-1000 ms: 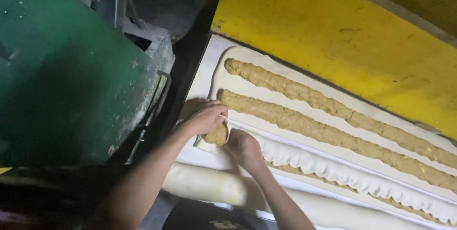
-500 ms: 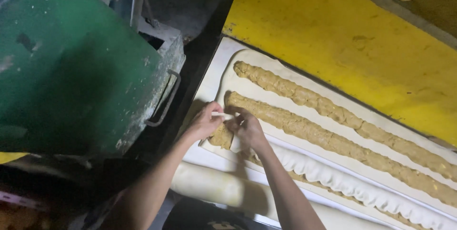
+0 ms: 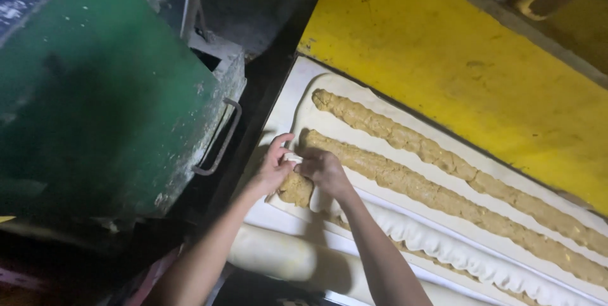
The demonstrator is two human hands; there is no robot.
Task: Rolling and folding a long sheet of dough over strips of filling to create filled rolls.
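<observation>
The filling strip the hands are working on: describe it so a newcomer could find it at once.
Below the yellow surface lies a white dough sheet with brown filling strips. The nearest strip sits under both hands. Unlike the bare strips beyond, dough is already folded and crimped over most of it.

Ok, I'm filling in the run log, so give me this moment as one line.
left hand: pinching white dough edge | right hand: pinching same edge | under hands: brown filling strip | left side: green machine

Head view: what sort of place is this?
Probably a food production workshop or bakery line: long ropes of brown filling on a dough sheet, a green metal machine, both hands pinching dough.
</observation>
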